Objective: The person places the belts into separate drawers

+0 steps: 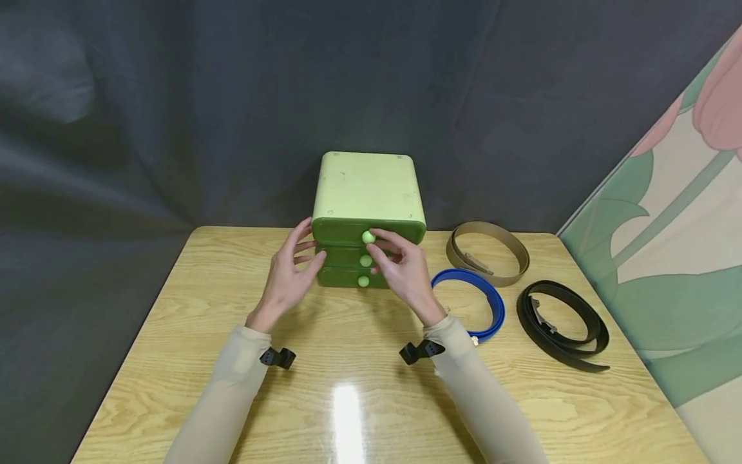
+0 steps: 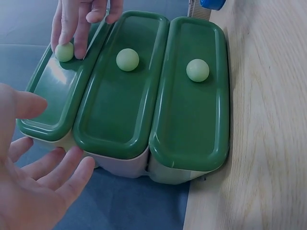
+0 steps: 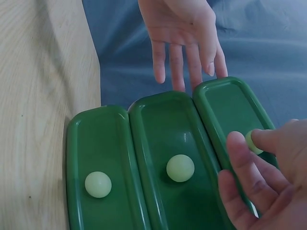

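Note:
A small chest of drawers (image 1: 366,187) with a pale green body and three dark green drawer fronts stands at the back of the table. Each front carries a round light green knob. With thumb and a finger on either side, my right hand (image 1: 404,267) pinches the top drawer's knob (image 2: 64,52). The middle knob (image 2: 127,60) and bottom knob (image 2: 197,70) are untouched. My left hand (image 1: 288,270) is spread at the chest's left side, fingers extended near the edge of the top drawers (image 3: 230,103). Whether its fingertips touch the chest is hard to tell.
Right of the chest lie three coiled belts: a tan belt (image 1: 520,248) at the back, a blue belt (image 1: 497,306) nearer, and a black belt (image 1: 530,322) further right. A dark curtain (image 1: 371,77) hangs behind the wooden table (image 1: 191,361); a flowered cloth (image 1: 672,258) borders the right.

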Demonstrator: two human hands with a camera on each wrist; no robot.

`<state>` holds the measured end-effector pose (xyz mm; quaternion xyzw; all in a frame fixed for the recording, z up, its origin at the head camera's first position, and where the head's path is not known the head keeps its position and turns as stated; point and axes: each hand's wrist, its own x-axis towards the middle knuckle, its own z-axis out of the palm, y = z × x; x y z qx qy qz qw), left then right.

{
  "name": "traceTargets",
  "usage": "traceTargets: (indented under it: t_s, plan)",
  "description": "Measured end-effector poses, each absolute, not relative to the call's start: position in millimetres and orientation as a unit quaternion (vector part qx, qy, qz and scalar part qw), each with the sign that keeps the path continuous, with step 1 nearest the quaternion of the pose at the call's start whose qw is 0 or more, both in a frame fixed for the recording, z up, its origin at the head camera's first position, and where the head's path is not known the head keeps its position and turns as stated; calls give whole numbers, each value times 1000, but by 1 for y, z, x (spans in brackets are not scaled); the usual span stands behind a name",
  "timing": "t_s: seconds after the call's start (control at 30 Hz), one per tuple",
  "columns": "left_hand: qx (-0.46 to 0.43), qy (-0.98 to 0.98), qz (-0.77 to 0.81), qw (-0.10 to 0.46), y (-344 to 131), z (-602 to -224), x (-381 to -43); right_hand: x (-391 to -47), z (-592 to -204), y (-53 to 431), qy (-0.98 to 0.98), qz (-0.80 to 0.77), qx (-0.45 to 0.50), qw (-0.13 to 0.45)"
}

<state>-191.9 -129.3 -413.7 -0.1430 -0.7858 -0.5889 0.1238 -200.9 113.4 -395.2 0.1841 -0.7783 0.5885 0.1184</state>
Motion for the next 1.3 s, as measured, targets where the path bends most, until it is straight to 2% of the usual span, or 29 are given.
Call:
traceTargets:
  t_s: [0.97,1.3]
  plan:
    - [-126,-770,-606,153,-122,-413,-184,-198,-400,113,-761,603,193,143]
    - [-111,-763,-623,128,-123,-412,-182,-195,-403,115,-764,598,193,144]
